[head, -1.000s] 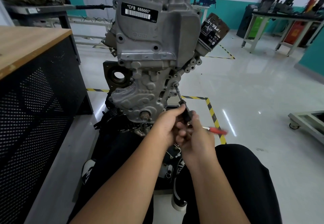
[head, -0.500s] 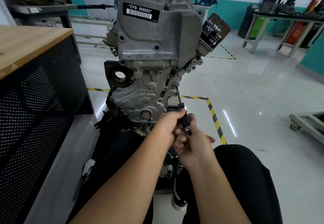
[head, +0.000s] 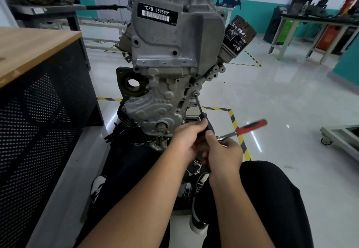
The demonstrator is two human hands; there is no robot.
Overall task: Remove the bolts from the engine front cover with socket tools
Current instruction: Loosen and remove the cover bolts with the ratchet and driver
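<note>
Both hands clamped on the ratchet: left hand (head: pixel 187 141) curled round the black head end, steadying the extension (head: pixel 200 108); right hand (head: pixel 223 153) wrapped round the ratchet's near end, red handle (head: pixel 250 126) sticking out right and motion-blurred. Nothing loose in either fist.

Bit end seated on a bolt (head: pixel 195 94) at the right edge of the front cover (head: pixel 155 108), lower half of the engine (head: pixel 174 40), which stands upright on the floor between the knees. Oil filter (head: pixel 240 36) hangs off the engine's upper right, well apart from the tool.

Handling, as judgement: bolt small, steel, stiff; probably light once free and easy to drop, so worth a fingertip pinch on the head for the last threads. Extension thin and long, likely to tilt off under side load; hence support close to the socket end, torque only at the red grip. Cover looks cast alloy, rigid but threads soft; straight pull preferred. Whether bolt is already backed out: cannot tell. Black mesh-fronted workbench (head: pixel 38 53) at left.
</note>
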